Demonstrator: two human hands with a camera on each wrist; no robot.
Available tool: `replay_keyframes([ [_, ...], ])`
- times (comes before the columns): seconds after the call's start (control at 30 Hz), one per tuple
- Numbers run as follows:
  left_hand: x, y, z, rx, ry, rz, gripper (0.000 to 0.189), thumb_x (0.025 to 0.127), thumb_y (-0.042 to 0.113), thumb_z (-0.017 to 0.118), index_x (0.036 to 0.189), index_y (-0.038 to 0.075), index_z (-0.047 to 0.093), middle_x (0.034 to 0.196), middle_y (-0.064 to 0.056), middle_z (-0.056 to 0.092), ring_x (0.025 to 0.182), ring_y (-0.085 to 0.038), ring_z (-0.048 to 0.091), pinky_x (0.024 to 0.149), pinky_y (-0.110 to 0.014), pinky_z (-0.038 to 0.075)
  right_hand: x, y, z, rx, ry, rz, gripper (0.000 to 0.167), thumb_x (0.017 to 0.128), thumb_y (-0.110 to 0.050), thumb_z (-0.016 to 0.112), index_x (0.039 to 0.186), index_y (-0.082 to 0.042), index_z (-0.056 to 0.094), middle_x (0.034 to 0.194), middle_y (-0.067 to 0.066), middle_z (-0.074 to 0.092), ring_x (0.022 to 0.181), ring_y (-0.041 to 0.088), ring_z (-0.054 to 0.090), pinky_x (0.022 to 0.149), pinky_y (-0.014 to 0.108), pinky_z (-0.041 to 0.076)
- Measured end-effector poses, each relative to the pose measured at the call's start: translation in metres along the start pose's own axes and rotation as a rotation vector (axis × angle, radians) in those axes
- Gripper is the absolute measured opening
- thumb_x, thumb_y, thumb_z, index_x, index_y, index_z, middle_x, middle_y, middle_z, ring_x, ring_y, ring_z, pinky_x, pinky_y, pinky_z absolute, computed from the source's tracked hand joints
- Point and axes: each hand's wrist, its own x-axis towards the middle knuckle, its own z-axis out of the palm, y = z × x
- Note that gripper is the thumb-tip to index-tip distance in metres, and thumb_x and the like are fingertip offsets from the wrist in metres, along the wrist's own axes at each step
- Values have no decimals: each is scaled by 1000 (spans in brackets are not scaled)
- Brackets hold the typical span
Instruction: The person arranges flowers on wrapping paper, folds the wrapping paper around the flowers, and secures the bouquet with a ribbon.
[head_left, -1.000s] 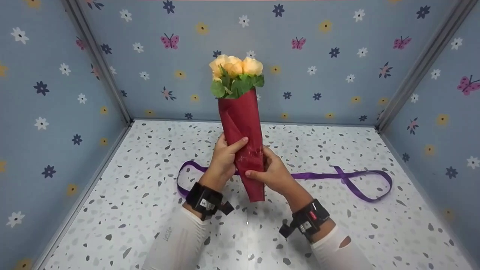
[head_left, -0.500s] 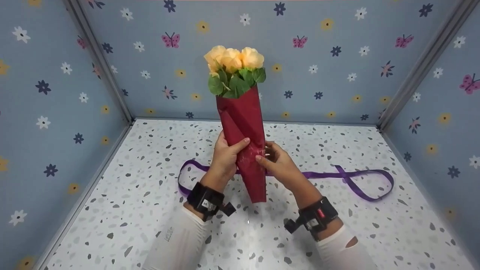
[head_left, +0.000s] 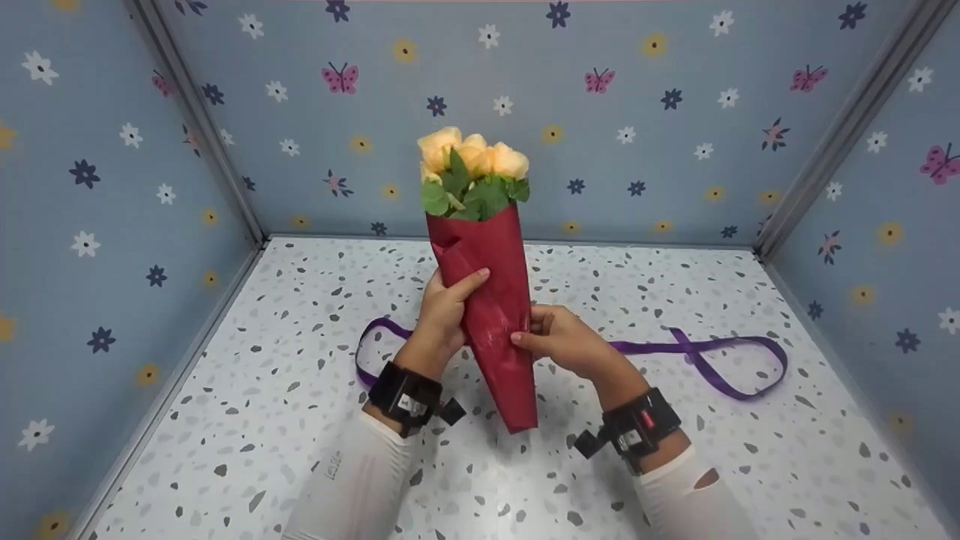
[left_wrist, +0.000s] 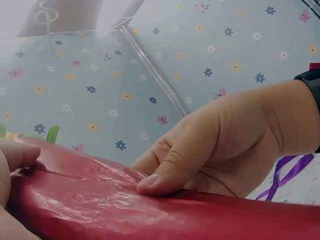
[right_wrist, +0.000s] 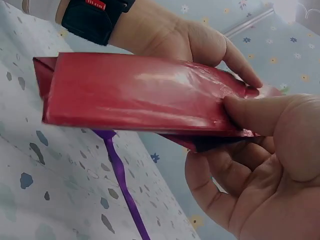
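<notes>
A bouquet of pale orange roses with green leaves stands out of a dark red paper wrap. The wrap narrows toward its lower end, which points at the viewer. My left hand grips the wrap from its left side, thumb lying across the front and fingers hidden behind. My right hand pinches the right edge lower down, with the thumb in front. In the right wrist view the right fingers curl beneath the paper wrap. Creases and shine show on the wrap in the left wrist view.
Behind the bouquet a purple ribbon lies across the speckled white tabletop, looped at both ends. Blue flower-patterned panels enclose the table at the back and on both sides.
The bouquet rose slightly, then came down and toward the viewer, its roses now lower in view. My right hand shifted its hold to the wrap's right edge; my left hand kept its grip.
</notes>
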Motion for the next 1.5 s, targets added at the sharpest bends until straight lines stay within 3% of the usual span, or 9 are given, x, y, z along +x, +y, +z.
replay_keyframes([
  [0.23, 2, 2, -2, 14, 17, -17, 68, 106, 15, 79, 165, 9, 47, 156, -18, 61, 144, -33, 62, 126, -52, 51, 1, 3, 0, -19, -9, 48, 13, 113, -11, 67, 116, -3, 77, 97, -2, 83, 87, 11, 81, 81, 29, 67],
  [0.47, -2, 0, 2, 79, -9, -24, 68, 106, 14, 80, 165, 9, 48, 157, -17, 62, 144, -33, 64, 126, -53, 52, 0, 5, -3, 78, 46, 32, 48, 109, -13, 73, 154, -1, 60, 117, 3, 81, 105, 15, 81, 93, 36, 69],
  [0.67, -1, -4, 4, 157, -80, -52, 65, 109, 21, 77, 167, 12, 49, 157, -16, 64, 142, -29, 67, 122, -47, 55, 0, 2, -11, 136, 120, 50, 48, 106, -6, 76, 151, 1, 62, 114, 5, 82, 100, 16, 82, 89, 36, 70],
  [0.8, 1, -5, 2, 216, -142, -104, 56, 117, 33, 65, 167, 13, 51, 156, -16, 65, 142, -29, 66, 119, -50, 56, 0, 3, -22, 197, 160, 93, 50, 106, -4, 77, 153, -3, 61, 118, 6, 82, 102, 18, 83, 90, 37, 71],
  [0.93, 5, -13, -6, 461, -161, -103, 49, 121, 44, 54, 157, 12, 62, 148, -16, 69, 133, -29, 69, 113, -52, 57, -1, 9, -35, 266, 235, 140, 53, 106, -4, 77, 155, -6, 59, 120, 7, 81, 105, 20, 83, 91, 39, 71],
  [1.13, 6, -37, -28, 1209, -217, 105, 29, 113, 26, 68, 135, 10, 77, 129, -11, 76, 117, -28, 72, 104, -49, 59, 2, 35, -52, 266, 322, 213, 46, 106, -4, 76, 149, -3, 60, 108, 5, 81, 92, 16, 81, 80, 30, 69],
  [1.2, 5, -43, -36, 1376, -225, 133, 22, 110, 23, 72, 126, 11, 82, 124, -11, 80, 115, -31, 75, 102, -51, 61, 3, 45, -54, 258, 329, 252, 42, 106, -3, 76, 144, -3, 61, 103, 3, 79, 88, 14, 80, 77, 27, 67],
  [1.33, 8, -47, -47, 1533, -182, 139, 20, 107, 22, 75, 123, 13, 84, 126, -12, 85, 121, -36, 79, 105, -53, 62, 6, 57, -55, 244, 339, 313, 36, 105, -2, 75, 139, -2, 63, 97, 1, 77, 84, 12, 77, 75, 25, 64],
  [1.5, 11, -46, -57, 1589, -139, 115, 19, 107, 20, 76, 123, 12, 83, 124, -13, 84, 118, -37, 79, 103, -53, 63, 10, 67, -50, 204, 358, 344, 38, 104, -2, 76, 140, -1, 62, 95, 0, 75, 83, 12, 74, 75, 25, 63],
])
